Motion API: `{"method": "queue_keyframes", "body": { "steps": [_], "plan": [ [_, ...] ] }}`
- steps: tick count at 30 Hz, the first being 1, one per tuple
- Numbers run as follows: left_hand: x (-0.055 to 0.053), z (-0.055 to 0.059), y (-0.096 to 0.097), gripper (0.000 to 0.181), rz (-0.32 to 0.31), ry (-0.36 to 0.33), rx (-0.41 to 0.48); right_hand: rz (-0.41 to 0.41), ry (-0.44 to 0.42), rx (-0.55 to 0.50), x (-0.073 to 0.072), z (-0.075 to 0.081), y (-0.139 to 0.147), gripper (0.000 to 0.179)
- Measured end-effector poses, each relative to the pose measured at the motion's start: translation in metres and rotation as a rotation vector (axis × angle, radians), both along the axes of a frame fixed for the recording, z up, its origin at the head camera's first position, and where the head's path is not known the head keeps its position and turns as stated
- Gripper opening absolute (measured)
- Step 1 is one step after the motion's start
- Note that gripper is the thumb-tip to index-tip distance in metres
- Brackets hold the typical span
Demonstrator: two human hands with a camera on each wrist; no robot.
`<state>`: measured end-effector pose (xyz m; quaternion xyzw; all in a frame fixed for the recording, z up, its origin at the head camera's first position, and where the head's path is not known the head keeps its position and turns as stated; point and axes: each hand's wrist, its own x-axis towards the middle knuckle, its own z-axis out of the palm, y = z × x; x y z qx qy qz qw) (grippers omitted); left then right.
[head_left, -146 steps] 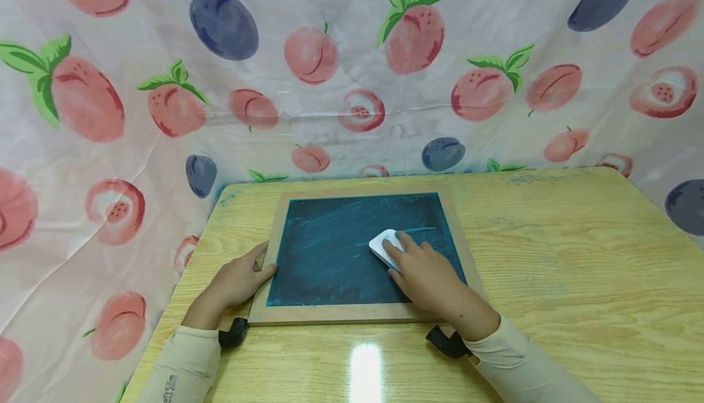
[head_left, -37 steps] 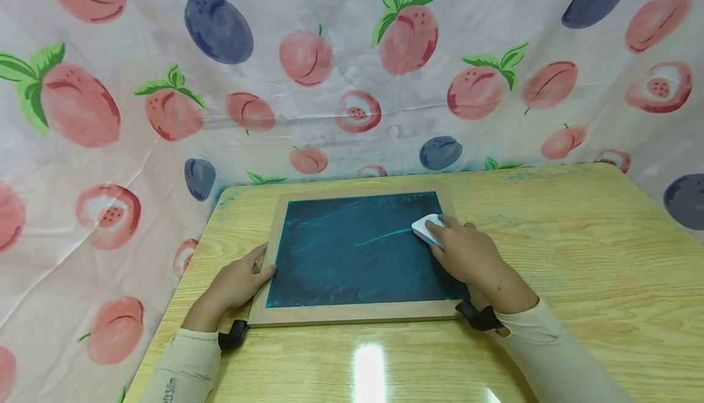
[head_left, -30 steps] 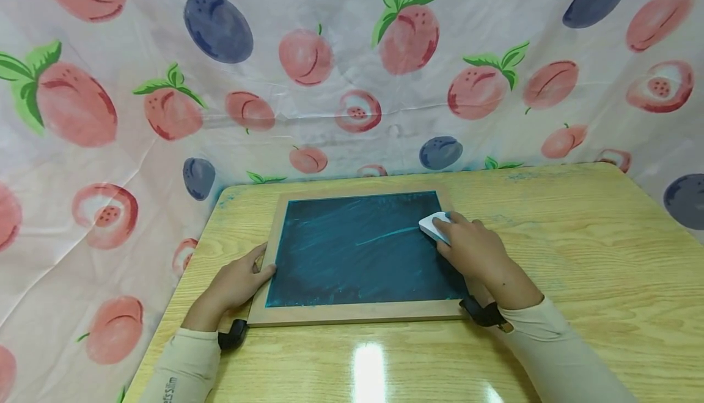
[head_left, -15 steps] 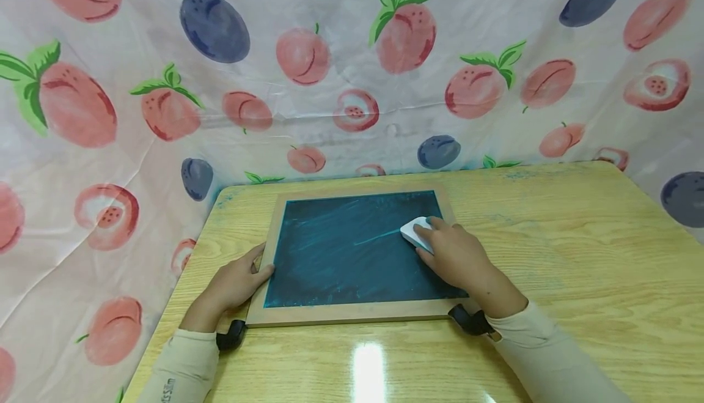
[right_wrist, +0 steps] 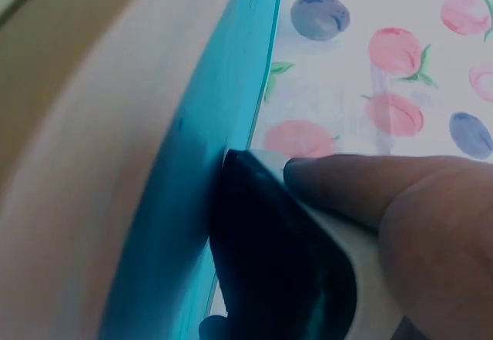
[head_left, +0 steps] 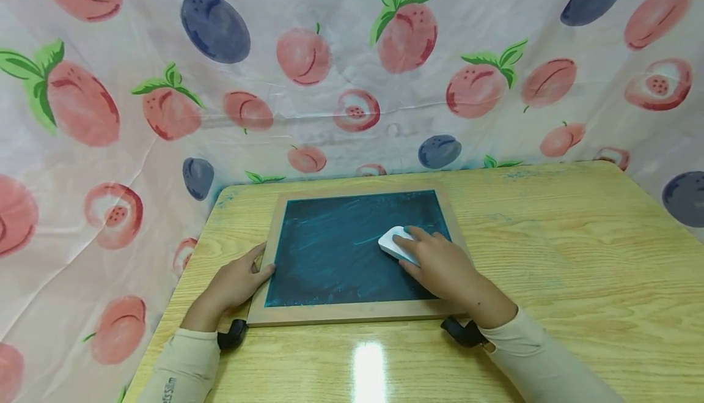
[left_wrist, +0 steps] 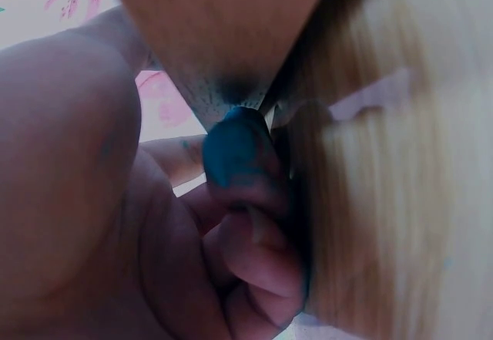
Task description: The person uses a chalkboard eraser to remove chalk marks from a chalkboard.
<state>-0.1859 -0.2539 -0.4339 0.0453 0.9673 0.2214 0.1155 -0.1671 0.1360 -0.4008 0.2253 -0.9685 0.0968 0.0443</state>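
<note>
In the head view a small chalkboard (head_left: 324,262) with a pale wooden frame lies on the table, its dark surface smeared with faint blue-green chalk. My left hand (head_left: 235,280) grips the frame's left side, thumb on top. The left wrist view shows curled fingers (left_wrist: 262,255) against the frame's underside (left_wrist: 223,31), one fingertip stained blue. On the right half of the board, my right hand (head_left: 444,268) holds a white-topped eraser (head_left: 392,241) flat to the surface. Its dark pad (right_wrist: 277,247) meets the blue-tinted board in the right wrist view. A short chalk line (head_left: 365,242) shows left of the eraser.
The yellow wood-grain table (head_left: 577,256) extends right of the board, with faint blue chalk smudges. A fruit-print cloth (head_left: 352,54) hangs behind and to the left. Black wrist straps (head_left: 464,332) sit below both hands near the board's front edge.
The right hand slid the eraser right, then back left and slightly toward the front over the chalk line, of which less shows now. The left hand stayed on the frame.
</note>
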Motion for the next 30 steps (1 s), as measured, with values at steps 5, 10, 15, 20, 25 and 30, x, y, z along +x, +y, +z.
{"method": "queue_keyframes", "body": {
  "steps": [5, 10, 15, 20, 25, 30],
  "plan": [
    [0.000, 0.000, 0.000, 0.070, -0.001, -0.006, 0.001, -0.076, -0.014, 0.008, -0.007, 0.004, 0.011, 0.047],
    [0.000, 0.000, 0.001, 0.070, -0.004, -0.005, -0.004, -0.139, -0.031, -0.008, -0.016, 0.006, 0.025, 0.046],
    [-0.001, -0.001, 0.001, 0.070, -0.003, -0.003, -0.006, -0.187, -0.067, -0.024, -0.022, 0.004, 0.034, 0.048],
    [-0.001, -0.001, 0.000, 0.069, -0.004, -0.003, 0.004, -0.182, -0.063, -0.029, -0.024, 0.002, 0.035, 0.047],
    [0.000, -0.001, 0.000, 0.069, -0.005, 0.000, 0.007, -0.161, -0.036, -0.017, -0.021, 0.002, 0.032, 0.046],
    [0.000, -0.001, 0.000, 0.069, -0.002, -0.003, 0.013, -0.103, 0.002, -0.005, -0.016, 0.001, 0.021, 0.046]
  ]
}}
